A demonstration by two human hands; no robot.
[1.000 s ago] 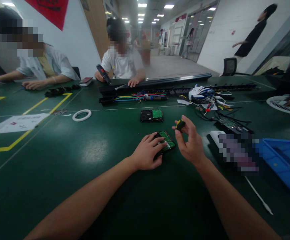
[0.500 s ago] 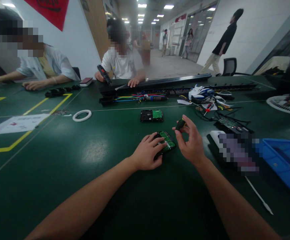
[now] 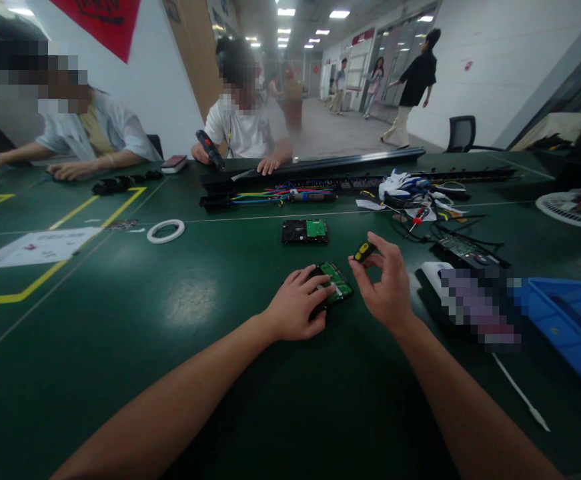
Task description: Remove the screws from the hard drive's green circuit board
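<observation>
My left hand [image 3: 296, 303] lies on a hard drive [image 3: 337, 283] with a green circuit board facing up, fingers curled over its near left side and holding it down on the green table [image 3: 120, 347]. My right hand [image 3: 386, 283] hovers just right of the drive, its fingertips pinched on the black-and-yellow handle of a small screwdriver [image 3: 363, 251]. The tool's tip is hidden behind my fingers. A second hard drive [image 3: 304, 231] lies flat a little farther back.
A long black rail with coloured wires [image 3: 290, 190] crosses the far side, where a person holds a power screwdriver [image 3: 209, 148]. Loose cables, gloves and a red screwdriver [image 3: 417, 215] lie at right. Blue tray [image 3: 573, 327] at the right edge; white tape ring [image 3: 165, 231] at left.
My right hand has turned the screwdriver handle slightly between its fingertips. My left hand and the drive have stayed put. A person in the background has walked left along the corridor.
</observation>
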